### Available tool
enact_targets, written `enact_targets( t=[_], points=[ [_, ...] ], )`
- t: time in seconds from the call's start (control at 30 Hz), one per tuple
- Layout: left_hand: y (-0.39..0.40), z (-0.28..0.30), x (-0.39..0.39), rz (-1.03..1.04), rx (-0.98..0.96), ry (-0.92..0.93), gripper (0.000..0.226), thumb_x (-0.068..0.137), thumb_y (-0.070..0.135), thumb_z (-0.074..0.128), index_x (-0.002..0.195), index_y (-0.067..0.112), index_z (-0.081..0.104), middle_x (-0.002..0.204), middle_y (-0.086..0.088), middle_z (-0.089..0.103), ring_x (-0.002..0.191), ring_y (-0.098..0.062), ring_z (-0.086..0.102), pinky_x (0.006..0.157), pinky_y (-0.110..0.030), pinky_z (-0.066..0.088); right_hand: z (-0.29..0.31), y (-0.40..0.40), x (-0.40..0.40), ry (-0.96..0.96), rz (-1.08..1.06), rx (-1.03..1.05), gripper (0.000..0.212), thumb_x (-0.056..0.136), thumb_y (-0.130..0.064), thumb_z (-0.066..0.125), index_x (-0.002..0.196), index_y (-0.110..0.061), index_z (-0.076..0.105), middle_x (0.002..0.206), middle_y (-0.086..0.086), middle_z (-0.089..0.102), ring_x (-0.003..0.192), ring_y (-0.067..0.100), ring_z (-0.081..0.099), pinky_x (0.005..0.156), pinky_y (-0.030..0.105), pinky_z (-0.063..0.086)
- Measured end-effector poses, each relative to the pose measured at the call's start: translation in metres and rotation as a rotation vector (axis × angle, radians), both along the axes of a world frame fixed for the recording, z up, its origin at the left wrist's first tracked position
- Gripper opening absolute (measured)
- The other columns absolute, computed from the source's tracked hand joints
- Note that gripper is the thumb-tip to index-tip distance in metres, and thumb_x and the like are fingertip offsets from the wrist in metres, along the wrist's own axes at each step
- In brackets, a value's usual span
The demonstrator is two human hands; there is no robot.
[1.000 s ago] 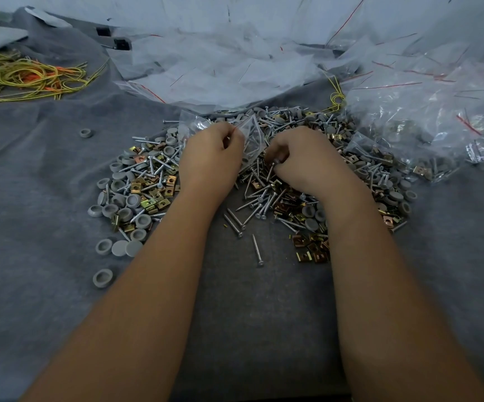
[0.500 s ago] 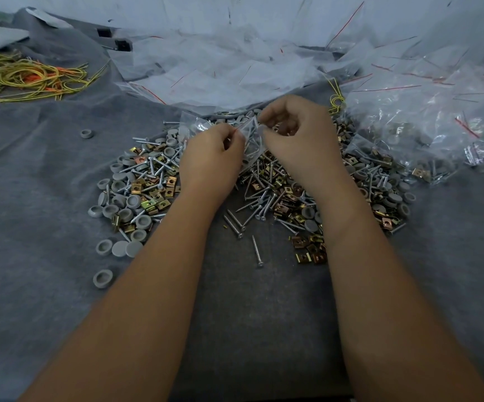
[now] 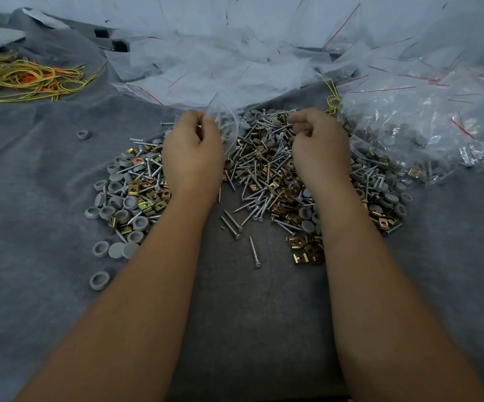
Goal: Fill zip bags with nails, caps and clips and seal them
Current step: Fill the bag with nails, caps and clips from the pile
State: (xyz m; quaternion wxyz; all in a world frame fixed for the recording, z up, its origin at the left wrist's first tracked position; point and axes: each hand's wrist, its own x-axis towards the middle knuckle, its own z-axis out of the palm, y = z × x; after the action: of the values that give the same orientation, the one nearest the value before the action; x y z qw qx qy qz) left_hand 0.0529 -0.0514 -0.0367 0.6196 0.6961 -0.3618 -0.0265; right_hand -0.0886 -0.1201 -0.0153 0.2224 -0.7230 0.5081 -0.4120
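one clear, crumpled zip bag [image 3: 229, 127] pinched in left hand [image 3: 193, 158], over nails [image 3: 264, 169]

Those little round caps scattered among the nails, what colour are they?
The caps are plain grey, with no pattern. The head view, the only one, shows them best at the pile's left edge.

Clear zip bag [image 3: 229, 132] upright above mixed nails [image 3: 259, 169], caps [image 3: 116, 187], clips [image 3: 304, 250].

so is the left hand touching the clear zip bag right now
Touching. The head view shows the left hand pinching the zip bag by its top edge, fingers curled onto the plastic.
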Motion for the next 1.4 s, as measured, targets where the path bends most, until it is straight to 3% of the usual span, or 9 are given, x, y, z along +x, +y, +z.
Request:
enact_targets(
  t=[0.13, 0.27, 0.47, 0.57, 0.67, 0.83, 0.93, 1.13, 1.4],
  points=[
    [0.0, 0.0, -0.001, -0.039, 0.019, 0.006, 0.026, 0.096, 0.029, 0.045, 0.089, 0.015, 0.066, 0.06, 0.007, 0.052, 0.053, -0.011, 0.044, 0.053, -0.03, 0.035, -0.006, -0.001, 0.006, 0.389, 0.183, -0.145, 0.044, 0.095, -0.014, 0.043, 0.133, -0.03, 0.057, 0.133, 0.003, 0.058, 0.119, 0.028, 0.049, 0.1, 0.044, 0.042],
    [0.0, -0.001, -0.002, -0.082, 0.043, 0.003, 0.025, 0.094, 0.029, 0.046, 0.085, 0.016, 0.065, 0.057, 0.007, 0.049, 0.054, -0.015, 0.044, 0.055, -0.036, 0.04, -0.016, -0.002, 0.011, 0.806, 0.217, -0.144, 0.043, 0.102, -0.04, 0.033, 0.144, -0.035, 0.042, 0.145, 0.001, 0.042, 0.133, 0.029, 0.032, 0.108, 0.044, 0.026],
    [-0.002, -0.002, -0.002, -0.091, 0.091, -0.028, 0.025, 0.095, 0.029, 0.046, 0.083, 0.019, 0.065, 0.052, 0.007, 0.045, 0.047, -0.01, 0.039, 0.05, -0.028, 0.031, -0.008, -0.001, 0.012, 0.7, 0.253, -0.125, 0.038, 0.1, -0.034, 0.044, 0.134, -0.024, 0.057, 0.13, 0.001, 0.053, 0.123, 0.027, 0.043, 0.101, 0.042, 0.037],
    [-0.002, -0.002, -0.002, -0.089, 0.104, -0.034, 0.024, 0.095, 0.028, 0.046, 0.085, 0.019, 0.066, 0.052, 0.007, 0.045, 0.047, -0.009, 0.038, 0.05, -0.028, 0.03, -0.007, 0.001, 0.013, 0.632, 0.237, -0.177, 0.028, 0.096, -0.021, 0.049, 0.109, -0.011, 0.072, 0.107, 0.008, 0.062, 0.101, 0.027, 0.055, 0.081, 0.036, 0.048],
    [-0.001, -0.002, -0.003, -0.091, 0.109, -0.029, 0.024, 0.095, 0.028, 0.047, 0.086, 0.019, 0.066, 0.052, 0.007, 0.046, 0.048, -0.01, 0.039, 0.05, -0.028, 0.03, -0.005, 0.001, 0.012, 0.5, 0.2, -0.098, 0.028, 0.089, -0.009, 0.049, 0.099, -0.009, 0.075, 0.098, 0.01, 0.07, 0.078, 0.023, 0.06, 0.062, 0.026, 0.042],
    [-0.001, -0.001, -0.003, -0.094, 0.115, -0.025, 0.024, 0.094, 0.027, 0.047, 0.088, 0.018, 0.068, 0.051, 0.007, 0.045, 0.047, -0.01, 0.039, 0.05, -0.028, 0.03, -0.004, 0.001, 0.011, 0.473, 0.214, -0.009, 0.039, 0.086, -0.012, 0.056, 0.123, -0.021, 0.067, 0.117, 0.01, 0.066, 0.088, 0.022, 0.06, 0.072, 0.025, 0.042],
    [-0.001, -0.001, -0.003, -0.097, 0.122, -0.025, 0.024, 0.094, 0.027, 0.047, 0.087, 0.017, 0.067, 0.051, 0.007, 0.044, 0.047, -0.01, 0.038, 0.051, -0.027, 0.028, -0.003, 0.0, 0.01, 0.474, 0.212, 0.006, 0.037, 0.087, -0.009, 0.056, 0.118, -0.022, 0.07, 0.122, 0.007, 0.066, 0.1, 0.023, 0.061, 0.076, 0.022, 0.039],
    [0.0, 0.0, -0.003, -0.123, 0.124, -0.023, 0.024, 0.094, 0.026, 0.047, 0.089, 0.016, 0.068, 0.052, 0.006, 0.046, 0.048, -0.012, 0.038, 0.051, -0.028, 0.03, -0.002, 0.002, 0.007, 0.373, 0.204, 0.0, 0.024, 0.091, -0.007, 0.059, 0.105, -0.017, 0.075, 0.109, 0.004, 0.071, 0.098, 0.022, 0.062, 0.085, 0.027, 0.045],
    [0.0, -0.002, -0.003, -0.135, 0.119, -0.001, 0.022, 0.093, 0.026, 0.049, 0.084, 0.016, 0.066, 0.051, 0.008, 0.044, 0.047, -0.01, 0.036, 0.052, -0.027, 0.03, 0.003, -0.003, 0.006, -0.019, 0.131, 0.032, 0.016, 0.091, -0.01, 0.063, 0.094, -0.023, 0.071, 0.084, -0.009, 0.066, 0.076, -0.001, 0.06, 0.066, 0.013, 0.044]
  ],
)
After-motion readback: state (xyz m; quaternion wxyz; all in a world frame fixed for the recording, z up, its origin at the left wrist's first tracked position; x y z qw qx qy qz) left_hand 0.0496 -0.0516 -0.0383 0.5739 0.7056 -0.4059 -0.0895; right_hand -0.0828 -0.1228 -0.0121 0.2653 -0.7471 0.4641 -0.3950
